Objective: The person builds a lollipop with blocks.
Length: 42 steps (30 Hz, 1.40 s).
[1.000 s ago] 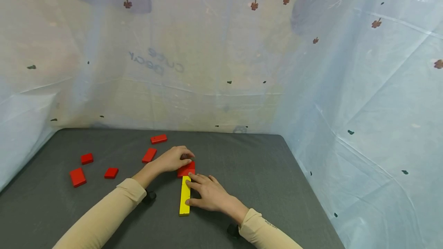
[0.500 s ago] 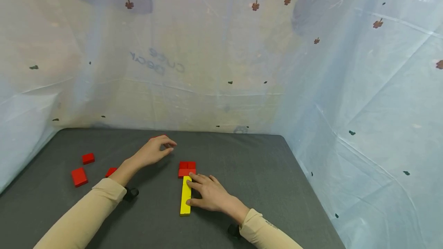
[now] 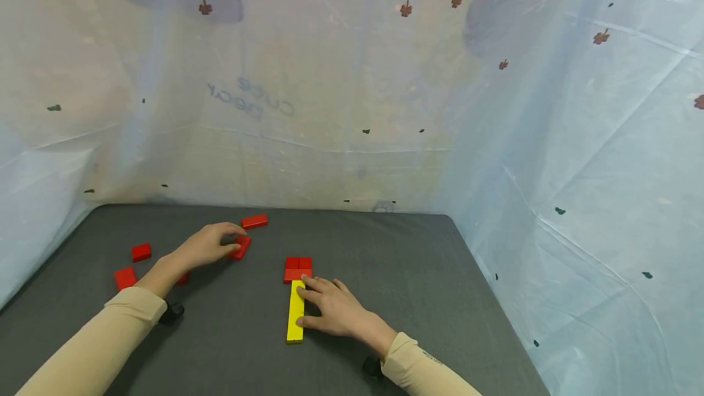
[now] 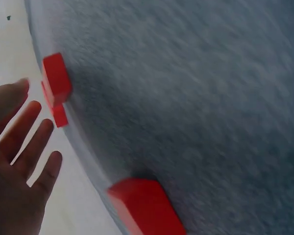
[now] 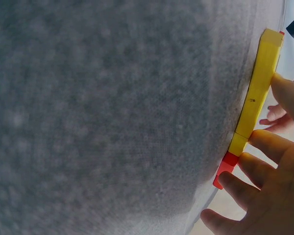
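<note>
My left hand (image 3: 203, 245) hovers beside a red block (image 3: 241, 249) lying left of the table's middle. Its fingers are spread and loosely bent; in the left wrist view a gap shows between fingers and red block (image 4: 58, 78). My right hand (image 3: 337, 310) rests its straight fingers along a yellow strip (image 3: 295, 319), which a seam in the right wrist view divides into a long and a short yellow block (image 5: 238, 143). Against the strip's far end sits a cluster of flat red blocks (image 3: 297, 263), one fingertip of my right hand touching it.
Another red block (image 3: 255, 221) lies near the back edge of the dark grey table (image 3: 418, 298). Several more sit at the left, including a small red block (image 3: 141, 252) and a larger red block (image 3: 125, 278), partly behind my forearm. A translucent sheet (image 3: 330, 109) hangs behind.
My left hand has left the red cluster and moved leftward, over to the loose red block. The right hand has stayed on the yellow strip.
</note>
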### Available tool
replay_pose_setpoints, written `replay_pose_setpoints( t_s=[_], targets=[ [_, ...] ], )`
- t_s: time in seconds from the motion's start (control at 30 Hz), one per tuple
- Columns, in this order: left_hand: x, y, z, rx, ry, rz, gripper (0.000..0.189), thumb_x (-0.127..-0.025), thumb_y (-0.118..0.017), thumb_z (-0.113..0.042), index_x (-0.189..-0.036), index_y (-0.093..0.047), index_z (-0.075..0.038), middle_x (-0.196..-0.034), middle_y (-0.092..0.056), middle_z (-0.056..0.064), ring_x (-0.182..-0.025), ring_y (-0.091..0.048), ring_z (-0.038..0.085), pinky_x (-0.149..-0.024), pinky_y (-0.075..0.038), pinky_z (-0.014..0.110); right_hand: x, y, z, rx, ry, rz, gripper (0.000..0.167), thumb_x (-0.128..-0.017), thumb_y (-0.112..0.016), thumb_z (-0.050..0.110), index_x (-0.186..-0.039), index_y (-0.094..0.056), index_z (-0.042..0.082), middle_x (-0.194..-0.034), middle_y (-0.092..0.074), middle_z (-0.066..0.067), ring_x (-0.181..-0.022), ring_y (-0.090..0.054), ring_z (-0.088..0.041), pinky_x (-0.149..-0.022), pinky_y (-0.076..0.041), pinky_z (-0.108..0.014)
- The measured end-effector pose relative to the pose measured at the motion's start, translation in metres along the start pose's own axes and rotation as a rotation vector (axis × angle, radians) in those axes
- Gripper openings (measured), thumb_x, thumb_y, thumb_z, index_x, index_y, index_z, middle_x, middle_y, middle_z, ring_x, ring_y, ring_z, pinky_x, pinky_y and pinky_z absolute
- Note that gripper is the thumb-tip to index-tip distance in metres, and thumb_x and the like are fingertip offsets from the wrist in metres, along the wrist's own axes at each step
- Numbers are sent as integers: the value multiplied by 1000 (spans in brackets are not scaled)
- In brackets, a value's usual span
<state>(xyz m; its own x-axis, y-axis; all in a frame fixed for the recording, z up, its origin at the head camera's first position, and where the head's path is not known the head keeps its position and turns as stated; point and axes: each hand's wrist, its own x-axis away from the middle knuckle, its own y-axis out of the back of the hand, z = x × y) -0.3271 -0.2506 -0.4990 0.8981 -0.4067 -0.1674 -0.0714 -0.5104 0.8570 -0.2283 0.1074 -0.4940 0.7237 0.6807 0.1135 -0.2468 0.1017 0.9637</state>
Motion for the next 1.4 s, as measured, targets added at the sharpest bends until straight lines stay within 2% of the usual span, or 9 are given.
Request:
replay_pose_setpoints(
  t_s=[0.2, 0.5, 0.7, 0.97, 1.2, 1.4],
  targets=[
    [5, 3, 4, -15, 29, 104, 42, -97, -75, -18, -137, -68, -8, -148, -57, 22, -135, -50, 51, -103, -46, 67, 0, 0, 0, 0, 1, -1, 68, -101, -62, 56, -159, -45, 26, -170, -29, 5, -153, -34, -22, -121, -30, -59],
    [4, 3, 8, -26, 5, 142, 45, -94, -79, -22, -135, -69, -5, -148, -54, 26, -135, -47, 53, -105, -43, 69, 0, 1, 1, 4, 2, -1, 68, -101, -62, 56, -159, -46, 25, -170, -29, 5, -153, -34, -22, -121, -30, -59],
    [4, 0, 2, -32, 0, 101, 43, -93, -81, -25, -129, -72, -4, -140, -58, 26, -129, -53, 51, -99, -48, 66, 0, 2, 1, 4, -4, 0, 68, -101, -63, 56, -159, -46, 25, -170, -29, 5, -153, -35, -22, -121, -30, -59],
    [2, -10, -19, -39, 7, 42, 41, -92, -82, -26, -125, -74, -4, -134, -60, 24, -125, -56, 48, -98, -49, 65, 1, 1, 1, -2, -5, 12, 68, -101, -62, 57, -159, -46, 25, -170, -29, 5, -153, -34, -21, -121, -30, -59],
    [-5, -22, -36, -30, -33, -3, 42, -91, -83, -27, -125, -75, -5, -134, -61, 19, -125, -57, 44, -100, -50, 62, 1, 2, 2, -1, -16, 14, 68, -101, -62, 57, -159, -46, 26, -170, -29, 6, -153, -34, -21, -121, -30, -59],
    [-10, -32, -48, -25, -67, 3, 41, -91, -83, -27, -125, -75, -7, -132, -62, 16, -123, -59, 41, -99, -51, 60, 0, 2, 2, 7, -21, 18, 68, -101, -61, 59, -159, -46, 26, -170, -30, 5, -153, -35, -22, -121, -31, -59]
  ],
)
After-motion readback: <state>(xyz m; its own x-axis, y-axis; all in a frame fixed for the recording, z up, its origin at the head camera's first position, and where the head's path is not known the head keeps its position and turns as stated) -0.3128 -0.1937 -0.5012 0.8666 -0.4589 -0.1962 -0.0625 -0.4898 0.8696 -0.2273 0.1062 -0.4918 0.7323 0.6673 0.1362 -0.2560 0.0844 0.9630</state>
